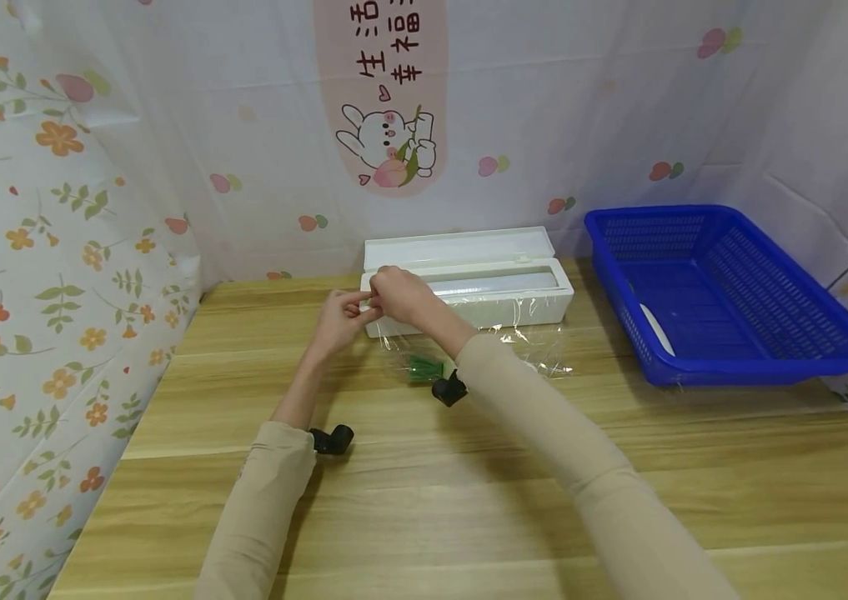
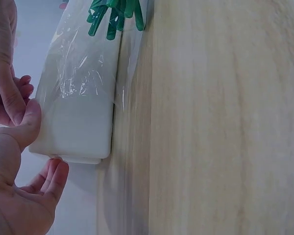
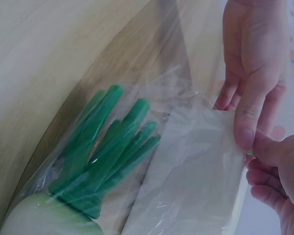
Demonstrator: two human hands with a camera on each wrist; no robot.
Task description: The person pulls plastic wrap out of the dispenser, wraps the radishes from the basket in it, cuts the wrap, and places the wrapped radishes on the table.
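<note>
A white cling film box [image 1: 472, 310] lies lengthwise at the table's back, its lid [image 1: 461, 247] raised and a film roll [image 1: 502, 282] inside. Clear film [image 3: 174, 193] hangs forward over a vegetable with green stalks [image 3: 117, 147] and a rounded pale body [image 3: 49, 218]. My left hand [image 2: 19, 181] grips the box's left end, thumb above and fingers below. Over that same corner, my right hand [image 1: 399, 296] pinches a small green piece [image 3: 250, 153] at the edge, mostly covered by fingers. The two hands' fingertips meet there.
A blue plastic basket [image 1: 769, 367] stands at the right, with a slim white object [image 1: 656, 329] by its near-left wall. Patterned cloth [image 1: 258, 125] hangs behind and left of the wooden table [image 1: 408, 500]. Black cameras sit at both wrists.
</note>
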